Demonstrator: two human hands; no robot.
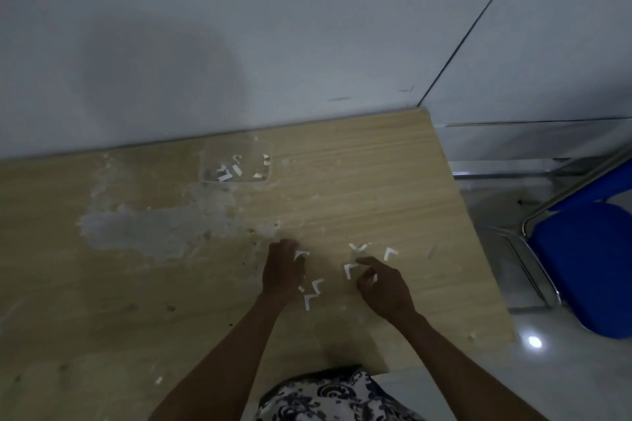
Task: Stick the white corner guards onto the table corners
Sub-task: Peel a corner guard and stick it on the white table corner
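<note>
On the wooden table [359,181], toward its right half, both hands work among loose white corner guards. Left hand [282,272]: fingers curled, pinching one L-shaped corner guard [301,254] at the fingertips; the guard projects to the right of the fingers, just above the table surface. Right hand [383,287]: fingers loosely curled, thumb and forefinger close together; a small white piece [374,277] shows between the fingers, but whether it is gripped cannot be determined.

Remaining guards lie flat on the table:
- one guard [349,270] just left of the right fingertips, touching or nearly touching them;
- a pair [359,247] just beyond the right hand;
- one guard [390,253] to the right of that pair;
- two guards [314,292] between the hands, beside the left wrist.

A clear shallow tray [236,161] stands farther back near the wall, well apart from both hands, and contains white scraps. A worn grey patch [154,232] marks the tabletop to the left. A blue chair [588,267] stands off the table's right edge.
</note>
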